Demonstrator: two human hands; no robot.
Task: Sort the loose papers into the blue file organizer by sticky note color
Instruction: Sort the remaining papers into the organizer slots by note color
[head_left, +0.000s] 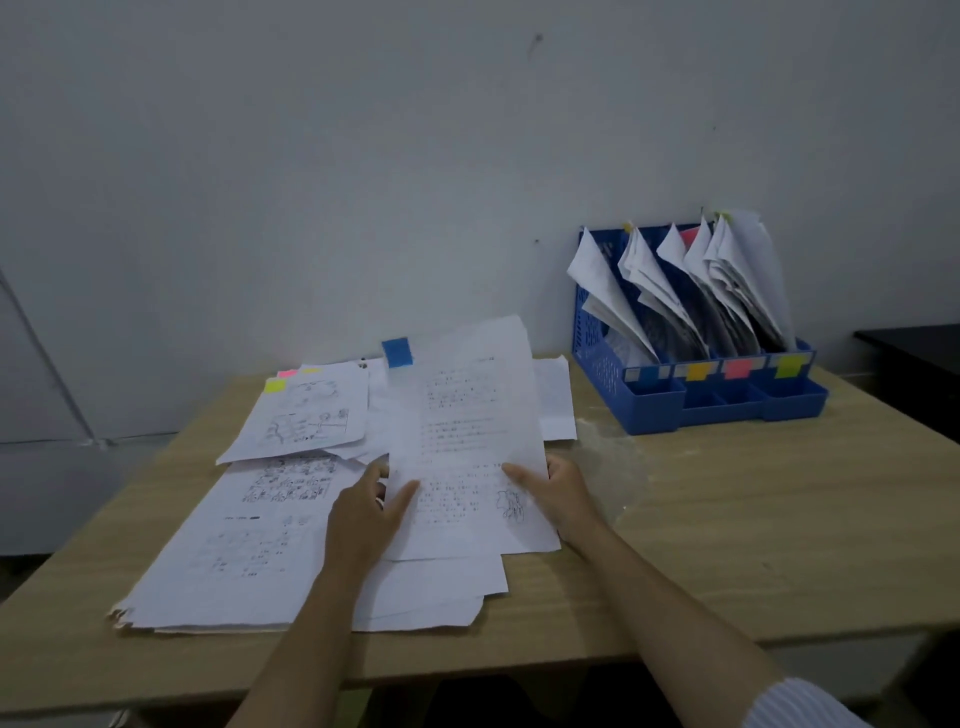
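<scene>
Wooden surface (727, 519) — both hands (363, 514) (558, 493) pinch the blue-tagged sheet (467, 431); organizer (649, 405) sits far right, nearer the right hand.

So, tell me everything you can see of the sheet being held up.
The held sheet is white paper printed with lines of small text and a small drawing near its lower right. A blue sticky note sits at its top left corner. Lifted and tilted above the loose papers, it is gripped at its lower edge by the left hand and right hand.

Single head view, close above desk (727, 519), angled forward-down toward wall.
</scene>
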